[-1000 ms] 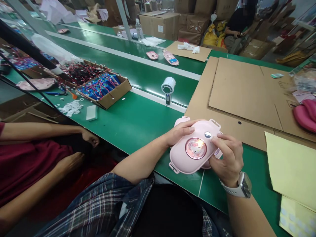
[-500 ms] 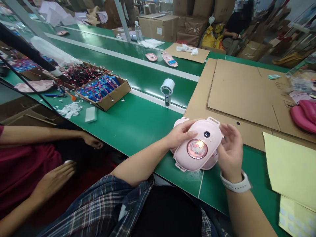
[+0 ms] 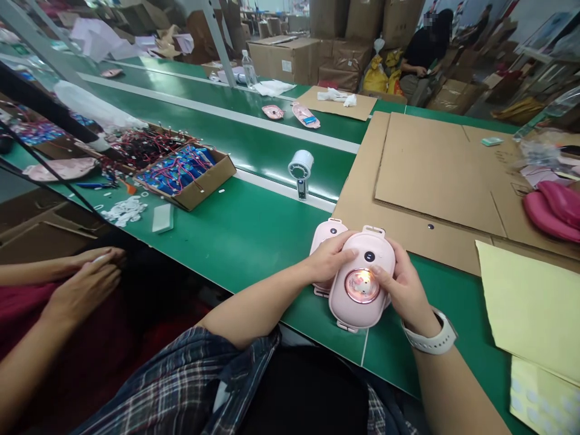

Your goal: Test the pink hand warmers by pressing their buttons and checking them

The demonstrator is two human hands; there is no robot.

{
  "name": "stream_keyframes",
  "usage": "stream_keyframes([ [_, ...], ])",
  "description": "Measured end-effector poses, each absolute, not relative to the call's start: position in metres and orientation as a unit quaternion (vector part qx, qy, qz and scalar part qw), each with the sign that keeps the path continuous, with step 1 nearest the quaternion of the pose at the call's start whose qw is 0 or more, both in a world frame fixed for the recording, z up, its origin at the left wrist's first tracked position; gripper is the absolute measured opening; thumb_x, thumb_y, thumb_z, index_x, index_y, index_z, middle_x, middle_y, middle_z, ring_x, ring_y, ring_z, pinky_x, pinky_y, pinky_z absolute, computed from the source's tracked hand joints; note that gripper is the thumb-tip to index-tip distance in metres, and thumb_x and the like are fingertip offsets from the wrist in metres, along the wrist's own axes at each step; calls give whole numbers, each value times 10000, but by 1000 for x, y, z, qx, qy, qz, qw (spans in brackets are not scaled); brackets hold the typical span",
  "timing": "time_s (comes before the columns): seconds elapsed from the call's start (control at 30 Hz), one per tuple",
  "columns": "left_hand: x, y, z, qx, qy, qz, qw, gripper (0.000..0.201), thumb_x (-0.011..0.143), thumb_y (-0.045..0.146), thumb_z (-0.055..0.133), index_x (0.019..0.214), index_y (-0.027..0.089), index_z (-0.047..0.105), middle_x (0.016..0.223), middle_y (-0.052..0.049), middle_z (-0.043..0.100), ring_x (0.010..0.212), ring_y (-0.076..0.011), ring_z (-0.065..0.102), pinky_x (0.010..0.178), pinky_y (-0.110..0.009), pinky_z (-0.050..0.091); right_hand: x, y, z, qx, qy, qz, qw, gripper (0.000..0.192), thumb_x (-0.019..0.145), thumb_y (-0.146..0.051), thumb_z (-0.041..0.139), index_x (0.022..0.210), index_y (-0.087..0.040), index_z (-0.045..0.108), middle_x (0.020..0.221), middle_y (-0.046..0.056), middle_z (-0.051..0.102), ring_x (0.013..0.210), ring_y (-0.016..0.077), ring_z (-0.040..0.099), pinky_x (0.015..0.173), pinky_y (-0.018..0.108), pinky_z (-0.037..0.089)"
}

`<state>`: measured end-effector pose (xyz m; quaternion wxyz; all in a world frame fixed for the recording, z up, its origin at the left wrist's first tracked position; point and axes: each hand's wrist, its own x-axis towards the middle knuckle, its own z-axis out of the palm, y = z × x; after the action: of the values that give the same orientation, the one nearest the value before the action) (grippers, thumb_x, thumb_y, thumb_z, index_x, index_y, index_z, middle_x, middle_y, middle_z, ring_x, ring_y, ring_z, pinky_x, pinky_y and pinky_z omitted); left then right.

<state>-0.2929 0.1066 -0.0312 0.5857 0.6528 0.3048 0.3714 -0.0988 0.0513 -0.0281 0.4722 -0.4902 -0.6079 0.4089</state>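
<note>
pale pink case (image 3: 362, 302) with a glowing orange-pink round disc (image 3: 362, 286) and a small dark dot (image 3: 369, 257) above it; second pale pink case (image 3: 327, 235) behind. desk (image 3: 254, 229) deep green with white stripes. cardboard sheets (image 3: 430, 175) plain brown. paper sheets (image 3: 534, 314) pale yellow. watch strap (image 3: 432, 342) white. sleeve (image 3: 181, 386) plaid in dark blue, grey and white. neighbour's garment (image 3: 18, 302) dark red. open carton (image 3: 206, 181) brown, filled with blue packs (image 3: 181, 169) and red wires. small fan (image 3: 300, 166) white. cushions (image 3: 550, 208) magenta pink at the right edge.
</note>
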Motion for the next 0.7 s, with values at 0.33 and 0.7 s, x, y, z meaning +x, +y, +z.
stream_keyframes([
  [0.33,-314,129,-22,708,463,388,366,452,930,448,448,1189,140,654,1079,-121,665,1029,-259,608,911,-396,486,-53,60,-13,-551,-522,428,491,619,775,-478,771,1318,-254,575,1304,89,628,1130,289,625,913,420,552],
  [0.7,-327,139,-23,726,555,229,337,1055,710,488,793,1548,150,248,1433,-235,432,1267,-374,500,1029,-491,436,13,88,-38,-751,-477,37,454,447,744,-401,647,1104,-144,713,1256,188,609,1259,411,491,1085,658,335],
])
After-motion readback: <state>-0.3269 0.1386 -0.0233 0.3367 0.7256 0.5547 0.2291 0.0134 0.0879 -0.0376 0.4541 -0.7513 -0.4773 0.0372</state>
